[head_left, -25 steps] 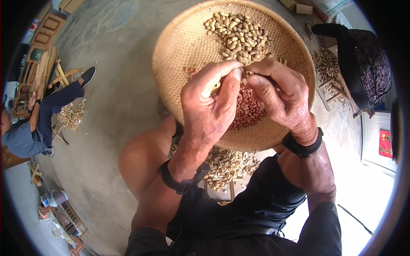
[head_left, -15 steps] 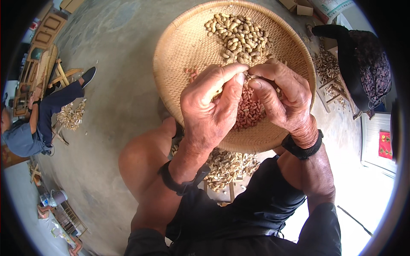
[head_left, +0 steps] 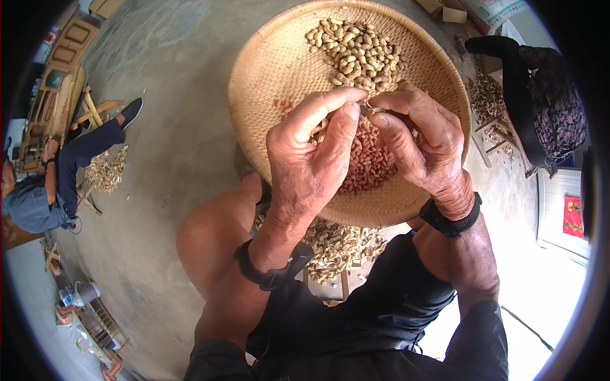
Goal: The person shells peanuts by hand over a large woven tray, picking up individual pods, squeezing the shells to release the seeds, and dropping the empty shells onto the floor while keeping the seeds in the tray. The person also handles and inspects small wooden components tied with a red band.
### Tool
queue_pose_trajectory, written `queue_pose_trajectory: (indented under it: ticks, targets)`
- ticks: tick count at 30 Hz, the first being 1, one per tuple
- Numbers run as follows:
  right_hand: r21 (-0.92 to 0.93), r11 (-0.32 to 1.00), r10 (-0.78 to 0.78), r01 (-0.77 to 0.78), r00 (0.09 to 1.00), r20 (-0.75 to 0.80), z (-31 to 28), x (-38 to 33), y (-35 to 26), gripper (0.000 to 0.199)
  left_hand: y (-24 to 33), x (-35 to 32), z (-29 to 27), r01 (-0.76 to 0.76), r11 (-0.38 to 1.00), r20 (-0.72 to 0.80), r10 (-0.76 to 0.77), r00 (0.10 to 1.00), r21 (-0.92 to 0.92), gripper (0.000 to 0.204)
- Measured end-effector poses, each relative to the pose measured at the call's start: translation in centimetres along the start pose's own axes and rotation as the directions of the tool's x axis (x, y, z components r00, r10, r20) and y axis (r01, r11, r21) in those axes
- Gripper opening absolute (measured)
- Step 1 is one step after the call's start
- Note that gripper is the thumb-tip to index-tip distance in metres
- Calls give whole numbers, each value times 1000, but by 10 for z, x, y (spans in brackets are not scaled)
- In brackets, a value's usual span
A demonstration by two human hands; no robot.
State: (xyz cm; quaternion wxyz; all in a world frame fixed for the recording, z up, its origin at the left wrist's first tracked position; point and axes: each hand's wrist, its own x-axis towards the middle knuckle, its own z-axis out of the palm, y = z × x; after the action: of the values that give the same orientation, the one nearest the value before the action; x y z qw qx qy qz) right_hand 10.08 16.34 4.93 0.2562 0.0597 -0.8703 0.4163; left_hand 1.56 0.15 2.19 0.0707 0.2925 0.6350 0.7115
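Observation:
Over a round woven basket (head_left: 257,89), my left hand (head_left: 305,149) and my right hand (head_left: 432,136) meet fingertip to fingertip. Each is closed in a thumb-and-forefinger pinch on a small peanut (head_left: 366,105), mostly covered by the fingers. Below the hands, shelled reddish peanut kernels (head_left: 370,162) lie heaped in the basket. Toward its far side is a pile of whole unshelled peanuts (head_left: 359,54). A few more kernels (head_left: 287,106) show left of my left hand. Each wrist wears a black band.
Broken shells (head_left: 340,247) are piled below the basket's near edge, between my legs. On the left a seated person (head_left: 95,152) has a shell heap (head_left: 107,170) beside them. Another person in dark patterned clothing (head_left: 553,101) is at the right, near more shells (head_left: 486,98).
My fingertips have drawn slightly apart around the peanut, with my left hand shifting a little left. At the left, the seated person's hands have moved a little.

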Motion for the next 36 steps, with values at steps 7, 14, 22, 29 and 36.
queue_pose_trajectory:
  ticks: [7,14,22,29,36]
  targets:
    - [160,968,200,-195,980,-15,3,-1,-3,13,-1,-1,1,99,992,-24,-101,995,-81,16]
    - [436,831,340,-346,936,96,5,-1,-11,15,-14,-4,-4,605,591,289,-545,787,-534,42]
    - [150,951,228,-272,939,258,14,-1,-5,17,-15,-12,4,725,342,340,-711,615,-598,36]
    - [-122,887,447,-446,894,-24,-9,13,33,16,-17,-13,0,703,380,333,-681,652,-601,26]
    - [-286,803,525,-523,848,-76,-24,8,124,13,-14,-11,0,708,389,333,-681,652,-589,26]
